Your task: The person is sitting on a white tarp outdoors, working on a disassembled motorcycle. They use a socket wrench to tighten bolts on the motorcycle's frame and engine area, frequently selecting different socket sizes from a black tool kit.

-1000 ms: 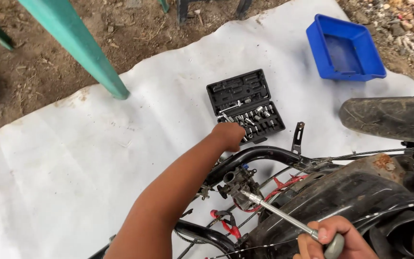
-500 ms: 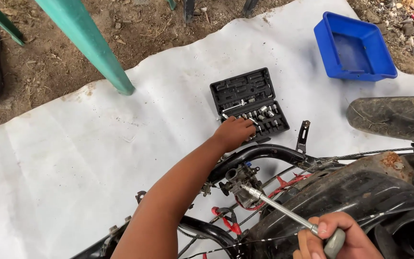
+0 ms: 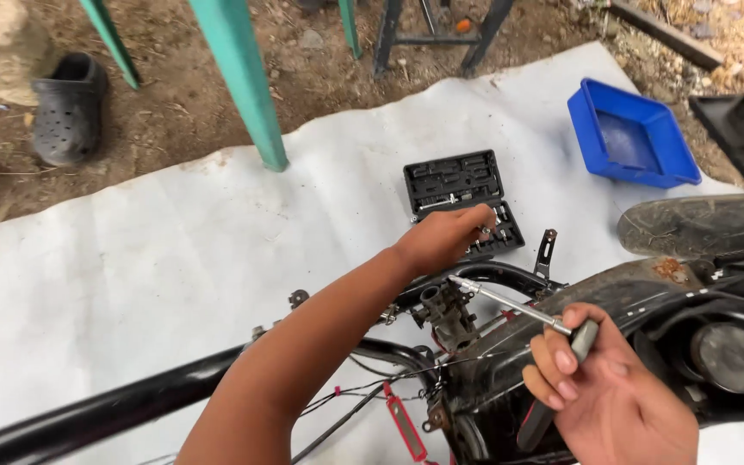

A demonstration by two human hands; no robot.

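**A:** What is each hand doing?

**B:** The left hand (image 3: 445,239) reaches forward over a black socket set case (image 3: 462,202) that lies open on a white sheet (image 3: 131,275). Its fingers are curled narrowly over the near half of the case, where the rows of metal sockets sit. Whether it pinches a socket, I cannot tell. The right hand (image 3: 613,396) is low at the right, palm up, fingers loosely closed around the dark handle of a ratchet wrench (image 3: 518,307).

**A:** Where does the wrench point?

**B:** Its silver shaft slants up and left, with the head just above a small engine part (image 3: 448,312) set in a black motorcycle frame (image 3: 492,275).

**A:** What else is around?

**B:** A blue plastic tray (image 3: 630,133) sits on the sheet, well apart to the upper right. A green metal post (image 3: 243,86) stands at the sheet's far edge, and a dark clog (image 3: 66,108) rests on the dirt at upper left.
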